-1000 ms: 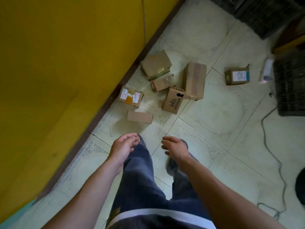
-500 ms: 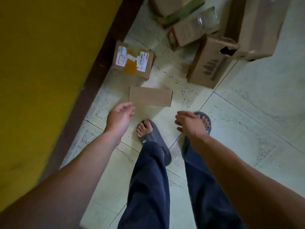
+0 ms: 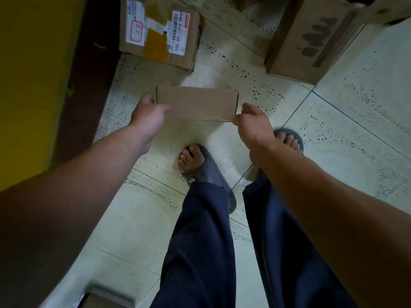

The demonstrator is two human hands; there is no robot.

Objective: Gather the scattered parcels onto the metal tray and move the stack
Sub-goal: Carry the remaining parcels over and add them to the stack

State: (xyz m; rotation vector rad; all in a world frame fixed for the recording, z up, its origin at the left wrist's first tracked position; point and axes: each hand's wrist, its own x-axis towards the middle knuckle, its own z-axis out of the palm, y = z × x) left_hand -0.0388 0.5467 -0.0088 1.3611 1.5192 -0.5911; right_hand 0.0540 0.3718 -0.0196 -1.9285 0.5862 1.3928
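Our left hand (image 3: 148, 116) grips the left end of the flat plain parcel (image 3: 198, 103), thumb on top and fingers hidden behind that end. Our right hand (image 3: 251, 123) pinches the parcel's near right corner. The parcel lies level over the tiled floor (image 3: 355, 107), just ahead of our feet; we cannot tell whether it is touching the tiles. A labelled parcel (image 3: 160, 30) sits beyond it against the brown skirting (image 3: 89, 74), and a larger carton (image 3: 311, 41) stands to the right.

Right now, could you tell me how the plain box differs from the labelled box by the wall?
The plain box is bare cardboard; the labelled box carries white stickers and yellowish tape. The left hand and right hand grip the plain box's ends; the labelled box lies untouched. Both are brown cardboard.
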